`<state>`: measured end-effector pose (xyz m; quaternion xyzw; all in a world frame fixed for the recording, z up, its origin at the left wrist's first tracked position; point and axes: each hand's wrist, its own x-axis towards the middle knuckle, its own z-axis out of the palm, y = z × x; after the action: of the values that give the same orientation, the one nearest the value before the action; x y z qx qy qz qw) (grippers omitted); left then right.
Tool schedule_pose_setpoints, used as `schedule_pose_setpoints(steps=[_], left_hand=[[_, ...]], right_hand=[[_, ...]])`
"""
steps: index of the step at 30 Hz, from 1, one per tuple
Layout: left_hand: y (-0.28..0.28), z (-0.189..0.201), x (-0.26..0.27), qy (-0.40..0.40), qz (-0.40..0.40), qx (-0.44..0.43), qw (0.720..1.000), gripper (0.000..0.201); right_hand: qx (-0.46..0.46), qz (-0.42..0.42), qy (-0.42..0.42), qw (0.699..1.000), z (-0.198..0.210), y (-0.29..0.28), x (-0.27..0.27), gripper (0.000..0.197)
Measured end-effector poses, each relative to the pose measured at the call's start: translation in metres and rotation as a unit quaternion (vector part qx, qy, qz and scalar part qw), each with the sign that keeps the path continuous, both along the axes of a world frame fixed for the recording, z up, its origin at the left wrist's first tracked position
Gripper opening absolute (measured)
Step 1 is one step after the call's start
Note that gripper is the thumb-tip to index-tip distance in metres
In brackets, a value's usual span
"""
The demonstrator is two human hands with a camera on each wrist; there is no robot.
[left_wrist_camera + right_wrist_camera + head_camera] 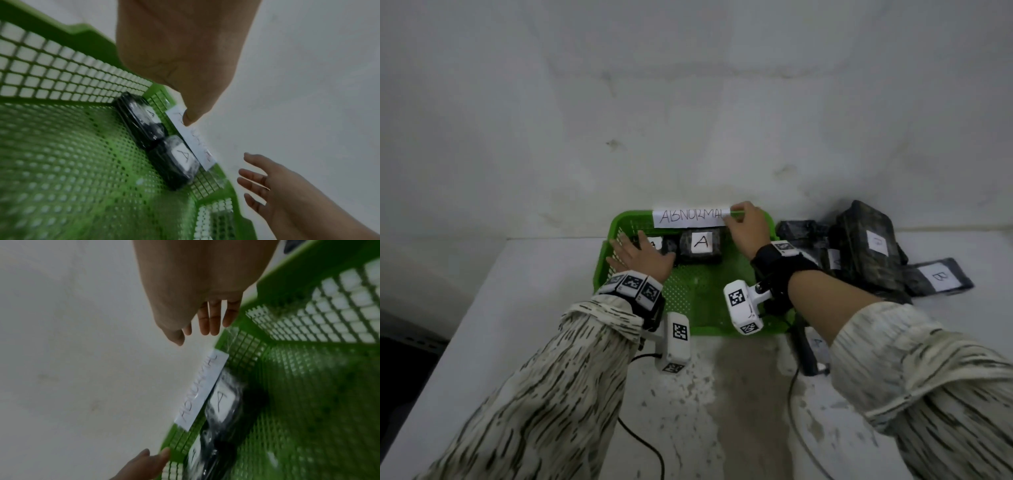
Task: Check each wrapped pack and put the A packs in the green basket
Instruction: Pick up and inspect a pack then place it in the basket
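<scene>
In the head view, the green basket [688, 301] sits at the back edge of the worktop [482, 308], against the wall. Two A packs lie along its far wall: one [700, 246] shows its letter plainly, the other [655, 244] is mostly hidden behind the left hand [642, 257], which lies spread and flat over it. The right hand [748, 228] hovers at the basket's far right corner, fingers loosely bent, by the end of the paper label [690, 217]. A pile of dark packs [866, 246] lies right of the basket, some labels too blurred to read.

The left wrist view shows both A packs touching end to end, the right hand's fingers [252, 180] spread and holding nothing.

The right wrist view is blurred; the nearer pack is cut off.
</scene>
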<state>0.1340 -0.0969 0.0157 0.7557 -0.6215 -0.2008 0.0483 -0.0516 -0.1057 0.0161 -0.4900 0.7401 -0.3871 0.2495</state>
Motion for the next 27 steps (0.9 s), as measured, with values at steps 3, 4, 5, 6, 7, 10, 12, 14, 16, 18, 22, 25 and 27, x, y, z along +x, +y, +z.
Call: schedule_pose_setpoints(steps=[3, 4, 5, 6, 7, 10, 12, 14, 16, 18, 22, 25, 27], left_hand=[[0.007, 0.011, -0.037, 0.047, -0.054, -0.005, 0.997, 0.077], [0.009, 0.013, -0.051, 0.063, -0.072, -0.004, 0.995, 0.074], [0.011, 0.013, -0.065, 0.078, -0.088, -0.005, 0.993, 0.072], [0.014, 0.013, -0.079, 0.09, -0.101, -0.004, 0.991, 0.07], [0.017, 0.013, -0.092, 0.099, -0.112, -0.002, 0.989, 0.068], [0.024, 0.007, -0.13, 0.103, -0.134, 0.006, 0.986, 0.065], [0.026, 0.003, -0.15, 0.105, -0.145, 0.01, 0.984, 0.063], [0.028, -0.002, -0.164, 0.104, -0.162, 0.02, 0.981, 0.061], [0.028, -0.007, -0.171, 0.101, -0.179, 0.034, 0.978, 0.059], [0.027, -0.012, -0.173, 0.094, -0.192, 0.046, 0.976, 0.058], [0.024, -0.014, -0.172, 0.089, -0.222, 0.057, 0.969, 0.056], [0.022, -0.016, -0.171, 0.082, -0.232, 0.059, 0.967, 0.054], [0.022, -0.017, -0.172, 0.082, -0.233, 0.062, 0.967, 0.053]], right_hand=[[-0.003, -0.022, 0.035, 0.999, 0.012, 0.011, -0.043, 0.031], [0.018, -0.028, 0.048, 0.998, 0.012, 0.013, -0.059, 0.035], [0.052, -0.029, 0.061, 0.996, 0.011, 0.014, -0.075, 0.039], [0.086, -0.025, 0.077, 0.993, 0.009, 0.017, -0.089, 0.044], [0.123, -0.018, 0.094, 0.988, 0.006, 0.019, -0.101, 0.048], [0.213, 0.031, 0.16, 0.963, -0.004, 0.021, -0.128, 0.06], [0.238, 0.059, 0.19, 0.951, -0.01, 0.017, -0.139, 0.068], [0.234, 0.067, 0.193, 0.951, -0.013, 0.012, -0.146, 0.07], [0.223, 0.079, 0.243, 0.941, -0.016, 0.006, -0.147, 0.068], [0.223, 0.111, 0.314, 0.916, -0.019, 0.0, -0.145, 0.062], [0.226, 0.173, 0.393, 0.875, -0.029, -0.006, -0.142, 0.056], [0.197, 0.179, 0.429, 0.863, -0.036, -0.006, -0.145, 0.057], [0.184, 0.185, 0.444, 0.857, -0.039, -0.005, -0.147, 0.056]])
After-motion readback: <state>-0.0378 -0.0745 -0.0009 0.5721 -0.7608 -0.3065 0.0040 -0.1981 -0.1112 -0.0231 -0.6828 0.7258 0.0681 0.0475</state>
